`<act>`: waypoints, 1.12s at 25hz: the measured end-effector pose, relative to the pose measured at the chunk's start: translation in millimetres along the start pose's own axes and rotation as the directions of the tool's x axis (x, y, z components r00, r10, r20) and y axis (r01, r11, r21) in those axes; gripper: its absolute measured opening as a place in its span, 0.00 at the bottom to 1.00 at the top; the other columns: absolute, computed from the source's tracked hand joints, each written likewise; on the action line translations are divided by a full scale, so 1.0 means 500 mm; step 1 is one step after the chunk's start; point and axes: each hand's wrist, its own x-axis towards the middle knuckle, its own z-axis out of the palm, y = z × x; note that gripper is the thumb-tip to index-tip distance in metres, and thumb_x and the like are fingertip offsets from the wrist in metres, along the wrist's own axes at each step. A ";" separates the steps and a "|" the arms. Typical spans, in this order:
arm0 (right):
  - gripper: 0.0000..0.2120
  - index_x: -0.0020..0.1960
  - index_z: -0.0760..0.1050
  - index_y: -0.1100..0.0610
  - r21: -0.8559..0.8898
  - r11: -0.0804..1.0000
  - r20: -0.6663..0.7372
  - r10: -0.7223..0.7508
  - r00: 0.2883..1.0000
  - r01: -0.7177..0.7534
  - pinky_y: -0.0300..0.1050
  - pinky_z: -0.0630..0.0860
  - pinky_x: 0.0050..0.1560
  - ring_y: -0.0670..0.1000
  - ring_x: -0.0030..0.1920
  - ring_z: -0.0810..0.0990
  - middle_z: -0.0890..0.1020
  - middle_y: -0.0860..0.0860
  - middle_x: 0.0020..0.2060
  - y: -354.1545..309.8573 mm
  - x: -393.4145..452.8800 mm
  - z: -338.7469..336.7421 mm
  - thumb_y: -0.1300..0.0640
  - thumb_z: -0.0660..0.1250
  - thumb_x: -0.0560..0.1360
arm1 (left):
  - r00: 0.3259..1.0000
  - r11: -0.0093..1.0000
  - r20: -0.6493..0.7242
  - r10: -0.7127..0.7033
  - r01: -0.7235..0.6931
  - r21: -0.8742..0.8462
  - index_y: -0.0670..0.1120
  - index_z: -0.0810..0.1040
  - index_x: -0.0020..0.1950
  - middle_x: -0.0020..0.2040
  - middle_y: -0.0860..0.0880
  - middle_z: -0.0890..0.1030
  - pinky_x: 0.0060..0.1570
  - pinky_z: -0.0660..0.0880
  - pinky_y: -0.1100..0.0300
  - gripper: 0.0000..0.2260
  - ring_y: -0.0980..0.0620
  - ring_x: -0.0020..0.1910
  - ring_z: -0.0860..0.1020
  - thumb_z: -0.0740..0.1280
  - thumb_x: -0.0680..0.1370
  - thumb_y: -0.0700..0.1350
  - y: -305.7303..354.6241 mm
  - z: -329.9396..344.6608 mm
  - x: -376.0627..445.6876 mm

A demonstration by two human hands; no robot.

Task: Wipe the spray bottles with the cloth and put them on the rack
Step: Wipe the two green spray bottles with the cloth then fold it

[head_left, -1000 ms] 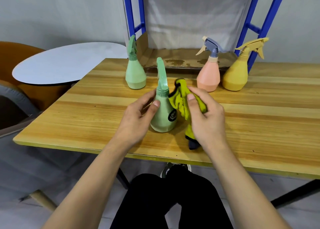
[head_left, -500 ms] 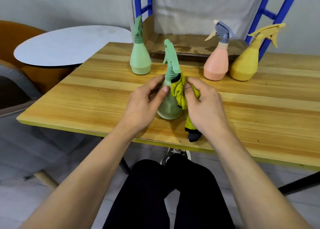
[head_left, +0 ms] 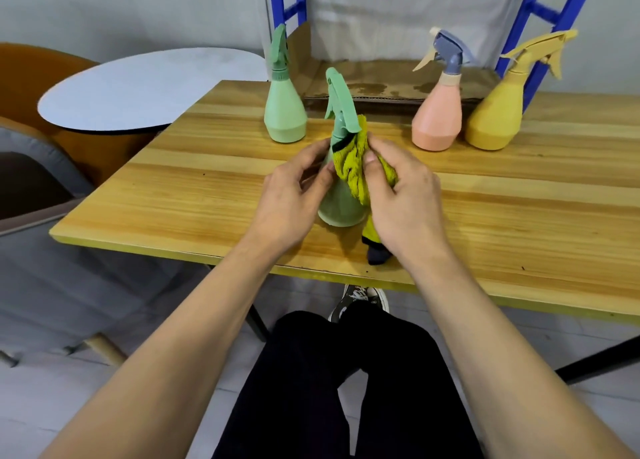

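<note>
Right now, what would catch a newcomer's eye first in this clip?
Mid-table, the left hand steadies a green spray bottle while the right hand presses a yellow cloth against its neck. Behind stand another green bottle, a pink one and a yellow one, before the blue rack.

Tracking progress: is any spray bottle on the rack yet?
No, all four bottles, including the pink one, stand on the wooden table.

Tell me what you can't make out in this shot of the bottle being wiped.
All in the head view:
- Near green bottle: its right side is covered by the yellow cloth, its left by the left hand.
- Cloth: partly buried under the right hand.
- Blue rack: upper part cut off by the top edge.
- Rack shelf behind the pink bottle and yellow bottle: partly blocked by them.
</note>
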 end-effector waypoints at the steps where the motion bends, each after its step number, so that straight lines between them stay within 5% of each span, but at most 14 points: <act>1: 0.16 0.69 0.78 0.50 -0.006 1.000 -0.012 -0.010 1.000 0.010 0.34 0.70 0.58 0.42 0.56 0.78 0.82 0.46 0.56 0.006 -0.006 0.007 0.55 0.61 0.83 | 1.000 1.000 -0.004 -0.006 0.006 -0.002 0.45 0.74 0.76 0.68 0.51 0.81 0.68 0.75 0.62 0.19 0.62 0.67 0.78 0.66 0.84 0.45 -0.003 -0.003 0.001; 6: 0.16 0.67 0.79 0.52 -0.261 0.964 0.120 0.076 0.990 -0.043 0.44 0.72 0.52 0.57 0.54 0.81 0.82 0.54 0.57 0.071 -0.032 -0.010 0.56 0.62 0.82 | 0.998 0.998 -0.012 -0.057 0.057 0.012 0.46 0.71 0.78 0.70 0.51 0.80 0.67 0.76 0.62 0.22 0.62 0.67 0.78 0.64 0.85 0.51 0.000 -0.004 -0.002; 10: 0.15 0.67 0.79 0.50 -0.106 0.988 -0.039 0.108 0.993 -0.112 0.40 0.71 0.58 0.50 0.59 0.80 0.82 0.50 0.60 0.061 -0.049 -0.004 0.54 0.63 0.82 | 0.994 0.994 -0.112 -0.004 0.016 0.105 0.46 0.71 0.77 0.69 0.49 0.79 0.68 0.75 0.49 0.22 0.52 0.68 0.77 0.61 0.85 0.55 -0.004 0.022 -0.016; 14: 0.14 0.65 0.80 0.46 -0.022 0.985 -0.058 0.167 0.984 -0.168 0.38 0.71 0.61 0.44 0.59 0.78 0.82 0.44 0.58 0.067 -0.052 -0.005 0.51 0.66 0.80 | 0.955 0.985 -0.297 -0.011 0.061 0.162 0.46 0.73 0.70 0.62 0.49 0.77 0.64 0.73 0.61 0.18 0.55 0.61 0.75 0.66 0.83 0.53 0.008 0.047 -0.035; 17: 0.14 0.64 0.80 0.43 0.012 0.983 -0.050 0.181 0.982 -0.181 0.36 0.70 0.61 0.39 0.58 0.76 0.81 0.41 0.57 0.068 -0.049 -0.007 0.49 0.68 0.79 | 0.911 0.987 -0.390 -0.136 0.161 0.032 0.50 0.73 0.64 0.59 0.51 0.74 0.59 0.76 0.55 0.20 0.55 0.56 0.76 0.73 0.78 0.56 0.027 0.068 -0.028; 21: 0.14 0.65 0.79 0.43 -0.005 0.987 -0.049 0.160 0.986 -0.161 0.38 0.70 0.63 0.39 0.59 0.75 0.80 0.41 0.59 0.071 -0.053 -0.007 0.51 0.66 0.81 | 0.948 0.979 -0.244 -0.204 0.197 -0.052 0.56 0.69 0.75 0.70 0.56 0.72 0.62 0.74 0.62 0.24 0.61 0.62 0.75 0.68 0.80 0.58 0.021 0.061 -0.025; 24: 0.14 0.65 0.79 0.42 0.008 0.986 -0.039 0.166 0.985 -0.166 0.39 0.70 0.64 0.38 0.61 0.75 0.79 0.39 0.58 0.073 -0.050 -0.007 0.50 0.65 0.81 | 0.990 0.987 -0.057 -0.130 0.124 -0.107 0.56 0.70 0.78 0.74 0.57 0.74 0.70 0.73 0.58 0.20 0.61 0.70 0.74 0.62 0.85 0.50 -0.008 0.023 -0.018; 28: 0.12 0.63 0.80 0.42 0.091 0.980 -0.089 0.182 0.979 -0.174 0.38 0.72 0.65 0.33 0.58 0.76 0.80 0.38 0.57 0.067 -0.053 -0.009 0.52 0.66 0.81 | 0.991 0.990 0.043 -0.124 0.127 -0.054 0.60 0.73 0.74 0.69 0.52 0.75 0.72 0.73 0.49 0.19 0.56 0.70 0.74 0.66 0.83 0.54 -0.030 -0.012 0.000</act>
